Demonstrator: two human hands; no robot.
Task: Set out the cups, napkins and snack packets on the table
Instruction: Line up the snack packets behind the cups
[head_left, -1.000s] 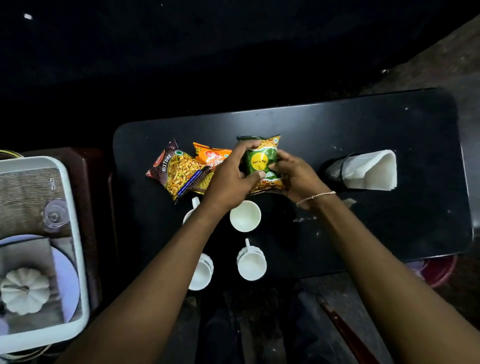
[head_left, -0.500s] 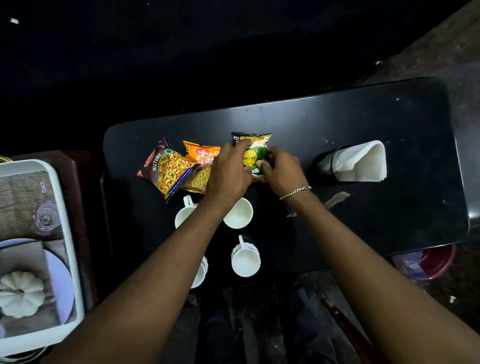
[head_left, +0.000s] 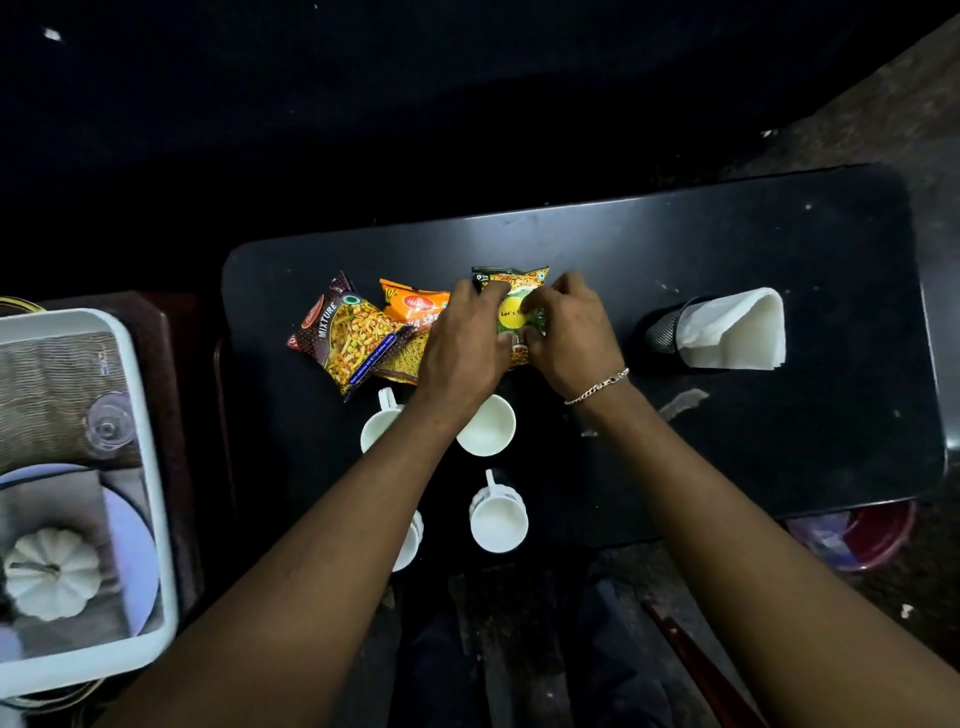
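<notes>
At the far left of the frame we are seeing a white tray (head_left: 156, 467), cut off by the edge, holding a white gourd-shaped piece (head_left: 52, 579), a clear glass (head_left: 109, 428) and a pale plate (head_left: 130, 540), all blurred. The black table (head_left: 727, 249) is filling the centre and right. Left of centre on it a dark packet (head_left: 345, 338) is lying, overlapping an orange packet (head_left: 413, 306) whose lower part is hiding under our left hand (head_left: 465, 345). We are gripping a green packet (head_left: 511, 312) with both hands, the left on its left edge and the right hand (head_left: 569, 332) on its right edge; only its top and a yellow disc are showing between the fingers, and we cannot tell whether it is touching the table. Below the packets four white cups are standing: the upper left cup (head_left: 376, 431) and lower left cup (head_left: 408, 540) are mostly hiding behind our left forearm, the upper right cup (head_left: 488, 426) is partly covered, and the lower right cup (head_left: 498, 519) is in full view. At right of centre white napkins (head_left: 732, 332) are sticking out of a dark mesh holder (head_left: 662, 332) lying on its side. At the lower right a red bowl (head_left: 872, 535) is showing beneath the table edge, half hidden.
</notes>
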